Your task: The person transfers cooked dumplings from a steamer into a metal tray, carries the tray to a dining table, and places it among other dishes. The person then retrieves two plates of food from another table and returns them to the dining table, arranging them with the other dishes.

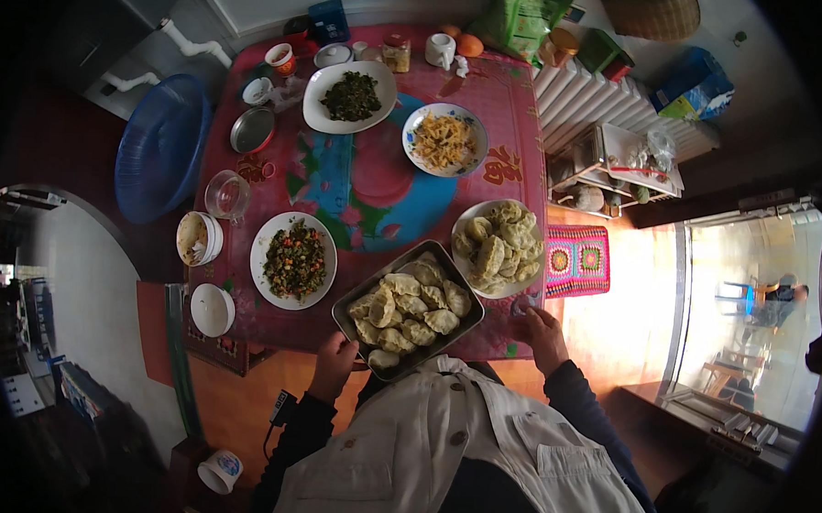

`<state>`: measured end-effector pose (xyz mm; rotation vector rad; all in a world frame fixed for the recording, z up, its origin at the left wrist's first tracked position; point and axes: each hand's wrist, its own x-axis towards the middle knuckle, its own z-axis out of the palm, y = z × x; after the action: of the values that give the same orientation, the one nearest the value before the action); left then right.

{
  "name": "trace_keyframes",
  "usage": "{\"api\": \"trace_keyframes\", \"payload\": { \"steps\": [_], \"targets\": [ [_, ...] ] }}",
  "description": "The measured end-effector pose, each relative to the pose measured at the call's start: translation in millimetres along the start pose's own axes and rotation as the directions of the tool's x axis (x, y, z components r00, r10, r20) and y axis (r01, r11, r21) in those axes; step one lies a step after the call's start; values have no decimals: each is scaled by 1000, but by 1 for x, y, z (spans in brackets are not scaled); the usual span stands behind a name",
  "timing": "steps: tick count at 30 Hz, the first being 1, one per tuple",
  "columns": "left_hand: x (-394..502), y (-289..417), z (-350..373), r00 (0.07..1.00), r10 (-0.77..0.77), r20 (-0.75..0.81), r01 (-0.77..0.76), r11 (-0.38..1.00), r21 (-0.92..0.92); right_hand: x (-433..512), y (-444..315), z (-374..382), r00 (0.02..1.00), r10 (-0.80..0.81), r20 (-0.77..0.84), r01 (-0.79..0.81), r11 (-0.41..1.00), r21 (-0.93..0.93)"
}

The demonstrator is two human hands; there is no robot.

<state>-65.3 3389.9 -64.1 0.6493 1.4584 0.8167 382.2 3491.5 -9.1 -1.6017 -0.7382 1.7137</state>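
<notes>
My left hand (335, 363) grips the lower left edge of a rectangular metal tray (473, 326) filled with cooked dumplings (409, 303). The tray lies tilted across the near edge of the table (376, 255). Just right of it, a round white plate (473, 216) bears a heap of dumplings (504, 243). My right hand (544, 336) is at the table's near right corner, below that plate, fingers bent over the tablecloth; whether it holds something small cannot be told. Left of the tray stands a white plate (258, 290) of chopped vegetables (294, 260).
Farther back are a square dish (314, 119) of dark greens and a patterned plate (479, 160) of yellow shreds. Bowls (212, 310), a clear glass cup (228, 195) and a metal tin (253, 130) line the left side. A mug (440, 50) and jar (396, 53) stand at the back.
</notes>
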Motion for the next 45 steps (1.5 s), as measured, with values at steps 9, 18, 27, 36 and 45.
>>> {"api": "trace_keyframes", "payload": {
  "steps": [9,18,27,36,45],
  "targets": [
    [-4,13,7,999,-5,45,12,988,-154,17,-4,-7,999,-43,-34,44,998,47],
    [-14,26,16,999,-31,37,37,984,-173,46,-5,14,991,31,129,-57,977,205],
    [-12,17,17,999,-43,3,43,975,-218,74,16,17,998,46,30,-52,965,259],
    [-16,28,19,997,-75,-17,72,988,-137,103,-6,-2,991,-78,-112,99,976,192],
    [-16,16,25,986,-152,-71,141,980,-141,147,-50,-16,984,-109,-138,126,985,121]
  ]
}}
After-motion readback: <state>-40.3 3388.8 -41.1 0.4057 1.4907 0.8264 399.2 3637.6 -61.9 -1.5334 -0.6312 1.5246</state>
